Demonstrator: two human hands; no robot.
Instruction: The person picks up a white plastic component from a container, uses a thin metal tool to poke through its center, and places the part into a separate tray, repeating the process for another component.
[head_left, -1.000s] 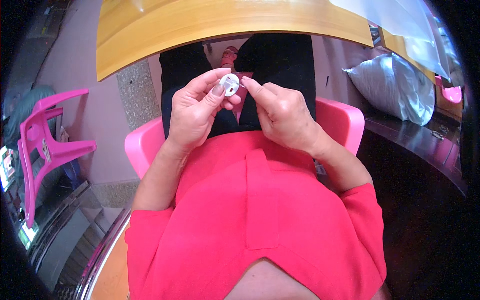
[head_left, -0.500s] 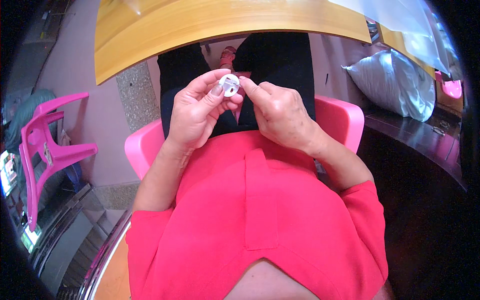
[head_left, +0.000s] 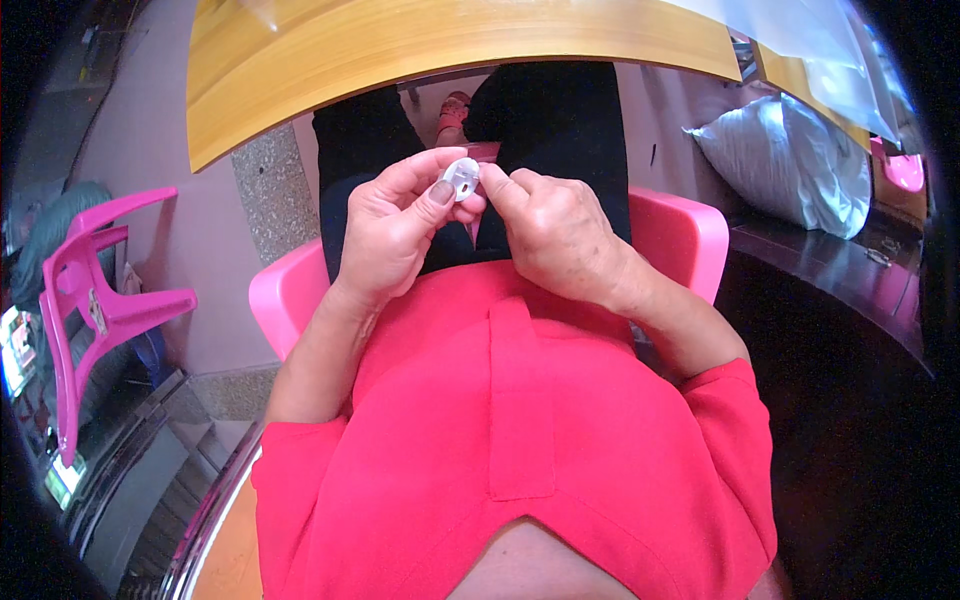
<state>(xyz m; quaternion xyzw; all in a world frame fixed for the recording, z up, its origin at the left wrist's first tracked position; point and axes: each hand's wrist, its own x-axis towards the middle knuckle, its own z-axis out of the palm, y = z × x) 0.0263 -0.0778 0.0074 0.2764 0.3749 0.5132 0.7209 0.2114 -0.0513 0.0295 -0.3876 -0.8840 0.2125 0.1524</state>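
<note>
Grip check: left hand [head_left: 395, 235] pinches small white round disc [head_left: 461, 179] between thumb and forefinger, upper centre of frame, just below yellow table edge [head_left: 420, 50]. Right hand [head_left: 555, 235] has fingertips closed narrow at disc's right rim; whether it holds anything else, cannot tell. Recommended: keep disc face toward eyes, steady wrists over lap, work w/ light pressure so part doesn't pop loose. Disc looks pale plastic, thin, w/ small notched opening near centre.

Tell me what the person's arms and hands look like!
Both arms are bare from the short bright red sleeves of the shirt down. The left hand and right hand wear no gloves; no rings or watch show. The left thumbnail looks dark.
</note>
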